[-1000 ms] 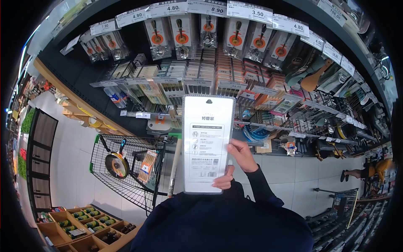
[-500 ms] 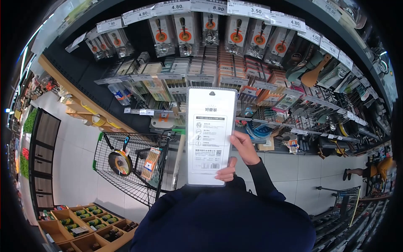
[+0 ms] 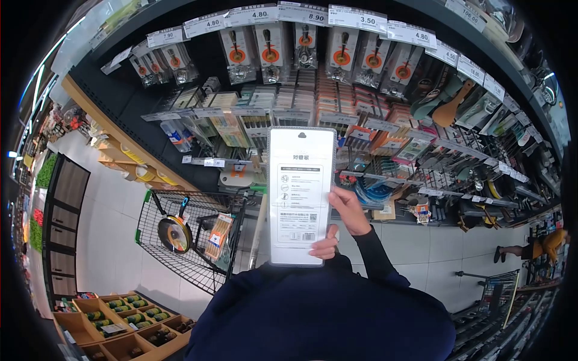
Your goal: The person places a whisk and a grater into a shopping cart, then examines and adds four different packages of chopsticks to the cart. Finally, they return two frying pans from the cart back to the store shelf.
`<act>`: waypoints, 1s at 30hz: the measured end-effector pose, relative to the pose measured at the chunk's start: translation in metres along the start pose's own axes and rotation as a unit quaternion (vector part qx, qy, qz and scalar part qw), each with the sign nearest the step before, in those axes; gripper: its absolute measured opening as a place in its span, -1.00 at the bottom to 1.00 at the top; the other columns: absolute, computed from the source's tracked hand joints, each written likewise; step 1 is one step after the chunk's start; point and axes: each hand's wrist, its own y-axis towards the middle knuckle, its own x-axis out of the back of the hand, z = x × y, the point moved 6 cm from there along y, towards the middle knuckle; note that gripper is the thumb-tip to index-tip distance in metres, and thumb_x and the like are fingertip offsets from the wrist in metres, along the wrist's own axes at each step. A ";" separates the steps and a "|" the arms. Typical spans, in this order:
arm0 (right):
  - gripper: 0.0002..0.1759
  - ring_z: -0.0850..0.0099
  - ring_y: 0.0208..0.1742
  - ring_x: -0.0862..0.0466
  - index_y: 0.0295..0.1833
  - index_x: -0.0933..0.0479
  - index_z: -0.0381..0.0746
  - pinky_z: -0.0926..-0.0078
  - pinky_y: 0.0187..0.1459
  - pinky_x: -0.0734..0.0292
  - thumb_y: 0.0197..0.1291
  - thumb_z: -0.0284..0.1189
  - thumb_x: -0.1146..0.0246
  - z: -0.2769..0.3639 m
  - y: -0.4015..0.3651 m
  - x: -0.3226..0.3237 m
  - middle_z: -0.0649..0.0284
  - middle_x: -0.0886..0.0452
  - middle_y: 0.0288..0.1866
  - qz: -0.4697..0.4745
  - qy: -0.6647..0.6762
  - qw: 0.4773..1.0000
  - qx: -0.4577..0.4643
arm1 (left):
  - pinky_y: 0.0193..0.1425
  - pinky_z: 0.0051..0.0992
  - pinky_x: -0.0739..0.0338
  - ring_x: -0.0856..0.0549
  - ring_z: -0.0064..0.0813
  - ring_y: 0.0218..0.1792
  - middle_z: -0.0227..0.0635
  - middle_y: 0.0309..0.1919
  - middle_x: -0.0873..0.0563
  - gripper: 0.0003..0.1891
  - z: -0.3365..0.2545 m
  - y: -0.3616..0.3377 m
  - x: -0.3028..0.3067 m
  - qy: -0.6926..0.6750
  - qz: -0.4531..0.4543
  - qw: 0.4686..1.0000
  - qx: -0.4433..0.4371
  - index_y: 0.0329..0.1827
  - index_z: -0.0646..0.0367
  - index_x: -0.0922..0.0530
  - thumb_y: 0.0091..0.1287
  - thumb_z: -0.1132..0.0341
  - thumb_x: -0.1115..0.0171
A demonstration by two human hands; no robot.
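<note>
A long white retail package (image 3: 301, 198) with a hang hole, Chinese print and a barcode is held upright before my chest, its printed face toward me. My right hand (image 3: 350, 210) grips its right edge, the thumb side at the front and the other fingers hidden behind. Lower on the same edge, fingers that appear to be of my left hand (image 3: 325, 243) curl onto the front; the rest of that hand is out of sight behind the package. What the package contains does not show from this side.
A shopping cart (image 3: 186, 265) at the left holds a frying pan (image 3: 174, 233) and a pack of chopsticks (image 3: 218, 236). Ahead stands a shelf with hanging utensils (image 3: 341, 55) and price tags. Bottles fill a wooden display (image 3: 123, 328). Another person (image 3: 542, 246) and cart (image 3: 500, 289) are at the right.
The view has shifted slightly, so the cart and left-hand shelf goods appear a little further right. Both hands keep their hold on the package, which stays almost still.
</note>
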 end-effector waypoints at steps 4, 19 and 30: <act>-0.61 0.62 0.00 -0.55 0.19 -0.55 -0.43 0.57 0.11 -0.45 0.48 -0.33 -0.14 -0.003 0.001 0.001 0.30 -0.67 -0.03 0.002 -0.002 1.000 0.002 | -0.29 -0.58 -0.26 -0.44 -0.61 -0.56 -0.46 -0.52 -0.42 -0.35 0.000 0.000 0.001 -0.002 0.001 1.000 -0.002 -0.01 0.26 -0.36 0.35 -0.27 -0.10; -0.60 0.59 0.05 -0.55 0.25 -0.52 -0.41 0.56 0.14 -0.45 0.49 -0.36 -0.12 -0.007 -0.005 0.009 0.27 -0.67 0.02 -0.028 -0.009 1.000 0.000 | -0.31 -0.57 -0.27 -0.42 -0.58 -0.57 -0.43 -0.52 -0.43 -0.36 0.002 -0.001 0.008 -0.020 0.016 1.000 -0.014 0.09 0.31 -0.38 0.41 -0.22 -0.04; -0.61 0.62 0.04 -0.53 0.26 -0.52 -0.40 0.57 0.15 -0.43 0.49 -0.36 -0.11 -0.012 -0.005 0.014 0.29 -0.67 0.03 -0.035 -0.005 0.999 -0.008 | -0.32 -0.57 -0.26 -0.39 -0.58 -0.58 -0.42 -0.52 -0.42 -0.37 0.002 0.000 0.015 -0.020 0.024 0.999 -0.030 0.04 0.33 -0.39 0.43 -0.21 0.00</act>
